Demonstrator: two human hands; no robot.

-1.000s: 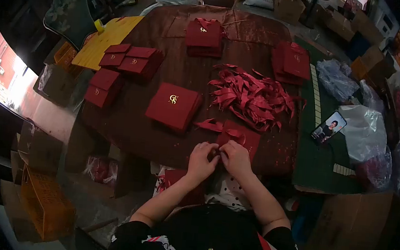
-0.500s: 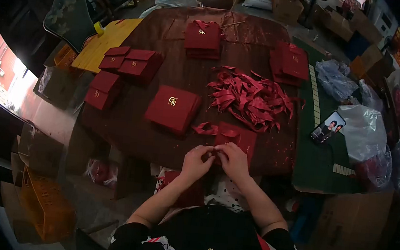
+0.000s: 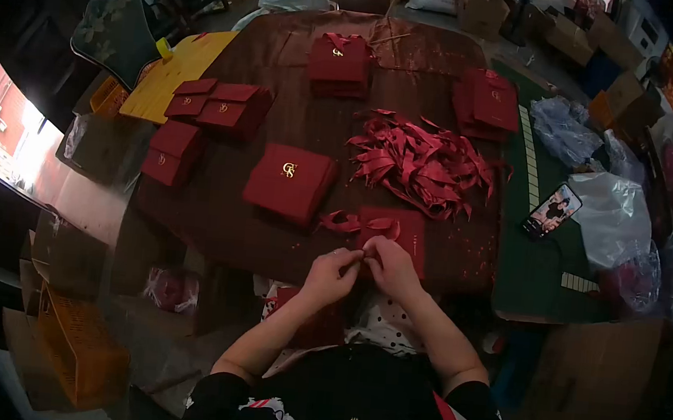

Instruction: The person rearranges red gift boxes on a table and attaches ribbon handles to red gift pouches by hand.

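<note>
My left hand (image 3: pixel 332 277) and my right hand (image 3: pixel 391 268) meet at the table's near edge, fingertips pinched together. Whatever is between the fingers is too small and covered to make out. Just beyond them, partly under my right hand, lies a flat dark red paper bag (image 3: pixel 408 231). A red ribbon (image 3: pixel 341 222) lies across its top and trails off to the left. Past the bag is a heap of loose red ribbons (image 3: pixel 424 166). To the left, a stack of red bags (image 3: pixel 289 182) with a gold monogram lies flat.
More red bag stacks lie at the far middle (image 3: pixel 339 66), far right (image 3: pixel 486 103) and left (image 3: pixel 173 152) of the brown-covered table (image 3: pixel 285 249). A phone (image 3: pixel 552 212) and clear plastic bags (image 3: pixel 608 218) rest on the green surface at right. Orange crates (image 3: pixel 80 348) stand lower left.
Both hands stay pinched together in nearly the same place, my right hand turned slightly. The bag and its ribbon have shifted a little to the left. The picture on the phone differs.
</note>
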